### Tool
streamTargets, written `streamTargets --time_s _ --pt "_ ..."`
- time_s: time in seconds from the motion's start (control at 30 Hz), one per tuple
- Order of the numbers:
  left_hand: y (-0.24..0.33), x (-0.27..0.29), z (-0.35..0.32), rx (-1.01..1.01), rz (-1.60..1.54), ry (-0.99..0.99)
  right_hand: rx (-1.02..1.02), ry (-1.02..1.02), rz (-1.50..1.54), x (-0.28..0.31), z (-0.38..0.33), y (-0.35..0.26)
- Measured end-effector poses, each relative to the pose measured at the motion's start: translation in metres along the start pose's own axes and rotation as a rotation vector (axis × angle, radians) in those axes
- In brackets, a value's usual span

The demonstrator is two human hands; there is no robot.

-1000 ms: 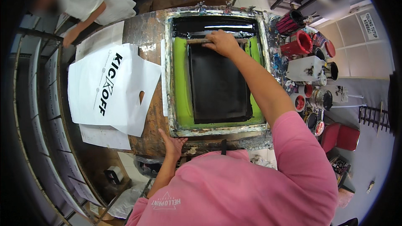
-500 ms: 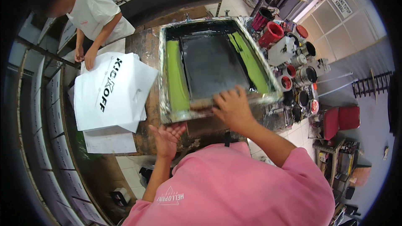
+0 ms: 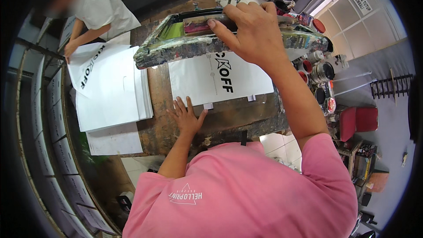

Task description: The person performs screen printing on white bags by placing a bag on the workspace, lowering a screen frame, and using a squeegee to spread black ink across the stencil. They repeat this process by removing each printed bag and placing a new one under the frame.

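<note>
Here's the wide, paint-stained desk (image 3: 159, 105), spread across the middle! Beyond its left end leans a co-worker in a white shirt (image 3: 105, 11). Up top, the printing screen (image 3: 176, 49) is tilted, its paint-crusted near edge well clear of the desk, green showing inside. Over on the left sits the stack of white sheets (image 3: 112, 101), the co-worker's fingers at its far left corner. Centre stage, flat on the desk and partly under that screen: one white sheet (image 3: 253, 81) with bold black lettering! Along the raised edge runs the squeegee (image 3: 196, 25), and the right hand (image 3: 253, 28) is closed over it, thumb in front; whether it grips the frame too, I can't tell. The left hand (image 3: 187, 117), empty, fingers spread, lies palm down by the sheet's near left corner. Smallest of all, two pale tabs (image 3: 208, 105) at the sheet's near edge!
</note>
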State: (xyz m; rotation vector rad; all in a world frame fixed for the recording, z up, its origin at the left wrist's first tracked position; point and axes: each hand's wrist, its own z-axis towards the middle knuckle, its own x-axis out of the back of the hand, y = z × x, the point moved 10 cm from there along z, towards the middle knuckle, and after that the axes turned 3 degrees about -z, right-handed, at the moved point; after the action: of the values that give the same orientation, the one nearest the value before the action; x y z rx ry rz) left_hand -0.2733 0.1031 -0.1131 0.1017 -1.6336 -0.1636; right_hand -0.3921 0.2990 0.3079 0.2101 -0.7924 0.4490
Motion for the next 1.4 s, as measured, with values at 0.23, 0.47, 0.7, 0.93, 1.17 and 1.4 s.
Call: streamTargets --time_s 0.23,0.47,0.7,0.93,1.17,1.4 --pt "0.017 0.025 0.012 0.004 -0.057 -0.058 -0.026 -0.05 0.011 -0.005 0.032 0.012" --pt "0.055 0.167 0.086 -0.039 -0.732 0.405 0.007 -0.06 -0.011 -0.003 0.076 0.022" --pt "-0.033 0.193 0.045 0.272 -1.066 0.482 0.008 -0.037 0.022 -0.002 0.079 0.024" --pt "-0.254 0.203 0.0 0.388 -0.93 0.656 -0.067 -0.101 0.041 -0.007 0.06 0.017" --pt "-0.439 0.218 0.004 0.486 -0.611 0.593 -0.115 -0.13 0.003 -0.003 0.036 0.01" --pt "-0.439 0.23 0.027 0.81 -0.19 0.642 -0.095 -0.139 -0.002 -0.002 0.019 0.002"
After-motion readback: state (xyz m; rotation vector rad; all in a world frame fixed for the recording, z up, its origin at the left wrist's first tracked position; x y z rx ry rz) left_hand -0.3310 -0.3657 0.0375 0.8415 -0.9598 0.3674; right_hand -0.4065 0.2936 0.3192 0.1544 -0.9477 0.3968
